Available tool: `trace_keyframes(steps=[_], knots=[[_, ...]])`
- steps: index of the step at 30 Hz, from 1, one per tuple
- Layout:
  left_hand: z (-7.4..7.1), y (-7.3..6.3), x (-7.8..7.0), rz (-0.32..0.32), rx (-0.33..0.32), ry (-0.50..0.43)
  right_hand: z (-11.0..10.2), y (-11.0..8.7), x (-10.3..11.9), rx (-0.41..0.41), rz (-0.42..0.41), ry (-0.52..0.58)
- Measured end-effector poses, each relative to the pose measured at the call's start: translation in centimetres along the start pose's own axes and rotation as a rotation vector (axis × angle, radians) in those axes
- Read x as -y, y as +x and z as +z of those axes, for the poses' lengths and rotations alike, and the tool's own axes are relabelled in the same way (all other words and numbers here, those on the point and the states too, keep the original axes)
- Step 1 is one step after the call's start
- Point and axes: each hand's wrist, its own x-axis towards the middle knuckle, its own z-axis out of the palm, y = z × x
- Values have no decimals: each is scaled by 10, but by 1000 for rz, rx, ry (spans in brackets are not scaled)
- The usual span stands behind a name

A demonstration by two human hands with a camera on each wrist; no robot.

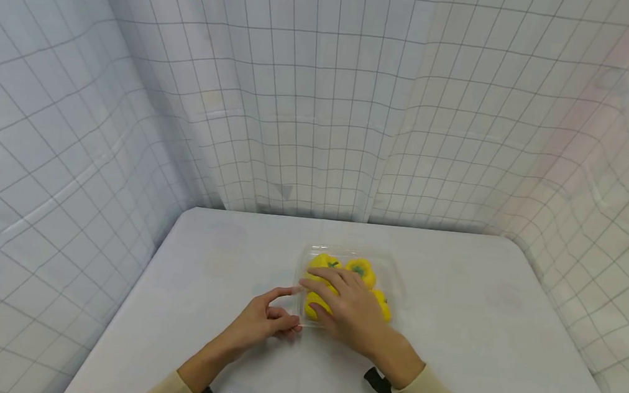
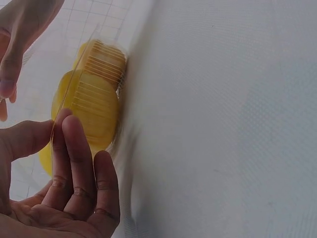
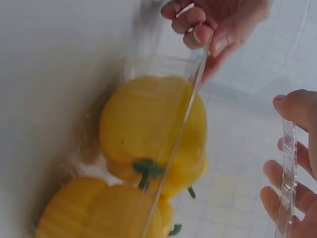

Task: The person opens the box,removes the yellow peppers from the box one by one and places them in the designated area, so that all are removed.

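A clear plastic container holds several yellow bell peppers with green stems. At its near left corner my left hand pinches the thin rim between thumb and fingers, also seen in the left wrist view. My right hand is over the peppers and covers part of them in the head view. In the right wrist view, its thumb and fingers grip a ridged clear plastic edge, like that of a lid, held apart from the container's rim. The rest of this clear piece hardly shows.
The container stands on a white table. White curtains with a dark grid surround the table at the back and both sides. Black wrist cameras are strapped at both sleeves.
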Motion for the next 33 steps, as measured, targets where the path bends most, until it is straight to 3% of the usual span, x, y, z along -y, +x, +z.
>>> trace_keyframes(steps=[23,33], knots=[[0,-1,-4,-44,-14,44,-46,-20,-63,-82,164,-76],[-3,-1,0,-40,-14,40,-52,-25,-80,-194,262,-27]])
